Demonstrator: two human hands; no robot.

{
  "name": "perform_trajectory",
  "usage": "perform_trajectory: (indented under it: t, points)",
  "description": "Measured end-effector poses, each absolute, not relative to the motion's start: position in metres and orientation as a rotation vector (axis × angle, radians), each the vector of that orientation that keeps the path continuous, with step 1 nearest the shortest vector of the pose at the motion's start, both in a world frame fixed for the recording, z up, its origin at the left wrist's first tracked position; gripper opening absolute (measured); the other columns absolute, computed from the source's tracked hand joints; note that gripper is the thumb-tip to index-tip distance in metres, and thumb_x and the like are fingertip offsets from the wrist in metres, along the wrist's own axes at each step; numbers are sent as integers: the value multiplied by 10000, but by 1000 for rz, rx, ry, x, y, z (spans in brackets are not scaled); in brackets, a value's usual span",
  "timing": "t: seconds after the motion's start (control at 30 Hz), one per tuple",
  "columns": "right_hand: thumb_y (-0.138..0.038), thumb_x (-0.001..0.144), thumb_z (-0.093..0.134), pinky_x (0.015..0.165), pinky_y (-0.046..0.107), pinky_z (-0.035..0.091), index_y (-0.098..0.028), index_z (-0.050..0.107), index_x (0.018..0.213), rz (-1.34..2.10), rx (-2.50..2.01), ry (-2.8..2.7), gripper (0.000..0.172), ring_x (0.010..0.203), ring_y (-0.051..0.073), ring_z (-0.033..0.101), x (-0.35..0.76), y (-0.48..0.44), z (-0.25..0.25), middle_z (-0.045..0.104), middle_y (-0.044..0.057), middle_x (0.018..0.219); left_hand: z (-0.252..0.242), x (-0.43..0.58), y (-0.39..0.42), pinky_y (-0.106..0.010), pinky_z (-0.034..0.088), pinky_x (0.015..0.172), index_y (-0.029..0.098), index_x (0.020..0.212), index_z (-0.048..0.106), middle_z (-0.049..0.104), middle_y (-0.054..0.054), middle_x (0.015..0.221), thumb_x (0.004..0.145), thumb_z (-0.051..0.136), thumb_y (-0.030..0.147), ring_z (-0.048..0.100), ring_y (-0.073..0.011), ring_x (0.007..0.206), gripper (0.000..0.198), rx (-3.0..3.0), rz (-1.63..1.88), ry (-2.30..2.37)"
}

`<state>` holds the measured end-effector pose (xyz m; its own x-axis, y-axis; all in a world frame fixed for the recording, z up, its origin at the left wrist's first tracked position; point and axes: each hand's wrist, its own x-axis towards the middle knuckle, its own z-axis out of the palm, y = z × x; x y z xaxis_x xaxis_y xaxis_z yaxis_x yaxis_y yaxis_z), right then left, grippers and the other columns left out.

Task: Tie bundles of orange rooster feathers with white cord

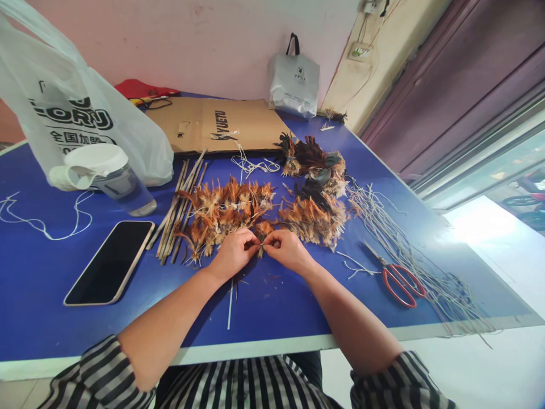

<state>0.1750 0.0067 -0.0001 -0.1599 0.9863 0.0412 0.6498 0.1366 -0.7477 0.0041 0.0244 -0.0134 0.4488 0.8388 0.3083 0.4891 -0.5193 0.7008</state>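
My left hand [233, 251] and my right hand [286, 249] meet at the middle of the blue table [38, 272], both pinched on a small bundle of brown feathers [263, 229] with a thin white string [230, 304] trailing toward me. A large pile of orange-brown feathers [221, 213] lies just beyond my left hand. Another feather pile [315, 218] sits beyond my right hand, with darker feathers [310, 156] behind it.
Thin wooden sticks [179, 207] lie left of the feathers. A phone [111, 261], a lidded jar [113, 176] and a white plastic bag [63, 108] are at left. Red scissors [398, 278] and cut strings [400, 238] lie right. Cardboard [221, 125] and a grey bag [293, 79] stand behind.
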Motion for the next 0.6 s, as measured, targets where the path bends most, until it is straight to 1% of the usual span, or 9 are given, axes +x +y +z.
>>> perform_trajectory:
  t: [0.17,0.3,0.43,0.6]
  points:
    - [-243,675,574,488,175,302,-167,668,693,747,-1594,-1878,121,485,64,409,173,6,-1,544,-31,545,-12,5,23,-222,410,619,151,700,622,577,-16,714,730,572,125,533,-114,666,64,2129,901,1113]
    - [-248,680,559,485,178,298,-177,664,689,737,-1619,-1879,127,489,71,417,173,6,-2,540,-32,540,-11,5,21,-219,414,595,156,712,623,569,-18,717,725,576,143,529,-112,647,51,2088,927,1103]
    - [-239,669,551,492,185,308,-178,661,693,730,-1636,-1886,127,494,77,425,172,6,-2,559,-25,563,-11,6,20,-223,427,607,164,728,628,579,-25,756,729,576,152,538,-115,669,53,2091,968,1043]
    - [-219,663,529,499,186,316,-180,661,698,735,-1627,-1881,142,501,79,432,172,6,-1,558,-26,564,-10,5,21,-230,427,638,167,704,617,592,-30,795,728,567,122,547,-119,710,72,2186,990,993]
